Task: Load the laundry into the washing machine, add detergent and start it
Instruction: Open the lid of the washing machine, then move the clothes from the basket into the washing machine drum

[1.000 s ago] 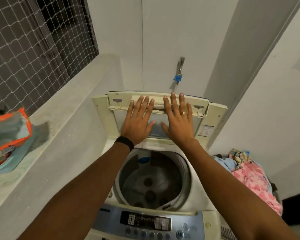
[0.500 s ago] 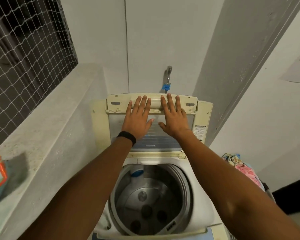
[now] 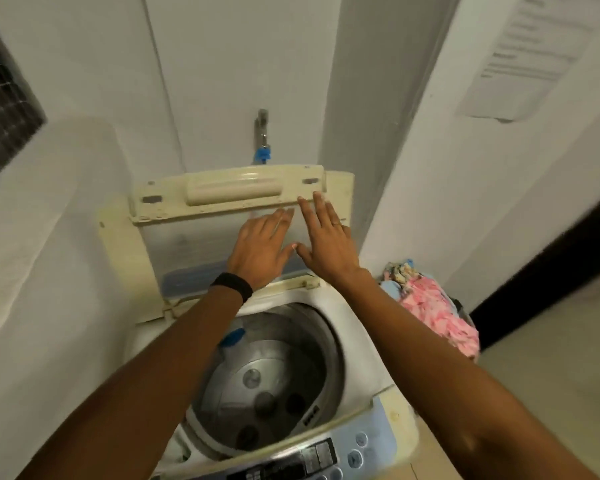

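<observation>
The top-loading washing machine (image 3: 357, 344) stands open in front of me, its steel drum (image 3: 267, 386) holding no clothes. Its cream folding lid (image 3: 194, 216) stands upright against the back wall. My left hand (image 3: 260, 247), with a black band on the wrist, and my right hand (image 3: 326, 240), with a ring, are both flat with straight fingers against the right half of the lid. Laundry in pink and blue (image 3: 433, 310) is piled in a basket to the right of the machine. The blue control panel (image 3: 354, 448) runs along the machine's near edge.
A tap with a blue fitting (image 3: 262, 140) sticks out of the wall above the lid. A white ledge (image 3: 42, 216) runs along the left under a netted window (image 3: 4, 112). A paper notice (image 3: 534, 53) hangs on the right wall beside a dark doorway (image 3: 548, 265).
Both hands have slid from the lid's top handle down and to the right across the panel. The view has swung right, so the orange bag on the ledge has left the frame.
</observation>
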`<action>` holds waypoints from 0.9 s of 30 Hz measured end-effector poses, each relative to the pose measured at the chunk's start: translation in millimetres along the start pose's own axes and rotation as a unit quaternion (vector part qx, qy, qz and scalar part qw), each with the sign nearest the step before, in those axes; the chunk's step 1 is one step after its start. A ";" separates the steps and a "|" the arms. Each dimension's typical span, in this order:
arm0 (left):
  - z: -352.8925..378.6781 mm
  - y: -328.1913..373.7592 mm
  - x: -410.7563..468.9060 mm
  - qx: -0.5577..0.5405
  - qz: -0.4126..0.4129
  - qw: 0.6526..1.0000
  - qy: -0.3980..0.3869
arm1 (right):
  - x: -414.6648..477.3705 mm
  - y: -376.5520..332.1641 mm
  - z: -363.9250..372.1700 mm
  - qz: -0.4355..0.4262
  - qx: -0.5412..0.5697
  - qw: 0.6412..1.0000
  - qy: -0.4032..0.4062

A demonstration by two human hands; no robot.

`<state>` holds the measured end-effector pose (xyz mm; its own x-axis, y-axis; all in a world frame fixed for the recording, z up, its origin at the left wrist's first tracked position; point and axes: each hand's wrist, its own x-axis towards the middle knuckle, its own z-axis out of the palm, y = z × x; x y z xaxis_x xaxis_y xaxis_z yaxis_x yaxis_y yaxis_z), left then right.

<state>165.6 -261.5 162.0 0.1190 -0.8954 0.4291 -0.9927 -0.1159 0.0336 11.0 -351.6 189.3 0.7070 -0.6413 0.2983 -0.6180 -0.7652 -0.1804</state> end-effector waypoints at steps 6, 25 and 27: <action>45.0 76.5 14.3 -0.075 0.060 0.994 -0.057 | -65.2 76.9 -5.0 0.103 -0.009 0.994 -0.026; 174.2 256.2 62.5 -0.251 -0.075 0.927 -0.270 | -175.5 299.3 53.6 0.304 0.123 0.915 -0.235; 189.5 263.5 61.1 -0.321 -0.169 0.882 -0.300 | -181.2 307.6 63.4 0.295 0.141 0.916 -0.232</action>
<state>-85.0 -428.2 26.0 0.2092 -0.9450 -0.2513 -0.6824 -0.3252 0.6547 -285.4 -474.4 20.3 0.3898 -0.8526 -0.3480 -0.8722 -0.2206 -0.4366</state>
